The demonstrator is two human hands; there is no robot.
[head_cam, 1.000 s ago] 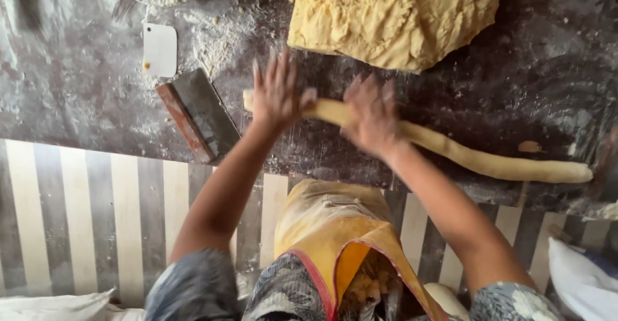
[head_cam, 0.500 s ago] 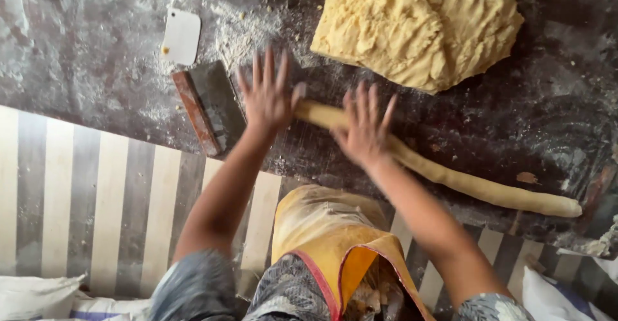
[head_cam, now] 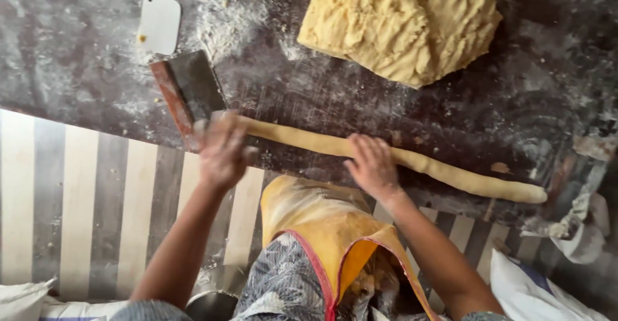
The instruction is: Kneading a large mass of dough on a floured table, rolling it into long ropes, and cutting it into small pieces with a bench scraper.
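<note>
One dough rope (head_cam: 412, 160): long, pale, thin, along near counter (head_cam: 77, 70) edge. Left hand (head_cam: 222, 150) and right hand (head_cam: 373, 166) flat on it, fingers spread. One dough mass (head_cam: 399, 21) at far edge. Two scrapers: white (head_cam: 159, 23), metal (head_cam: 193, 89).

both hands press flat on a long dough rope (head_cam: 444, 169) across a floured dark worktop (head_cam: 77, 70): left hand (head_cam: 222, 150) at its end beside a metal bench scraper (head_cam: 190, 92), right hand (head_cam: 372, 166) mid-length. a large dough mound (head_cam: 402, 21) sits beyond, a white plastic scraper (head_cam: 159, 23) nearby.
</note>
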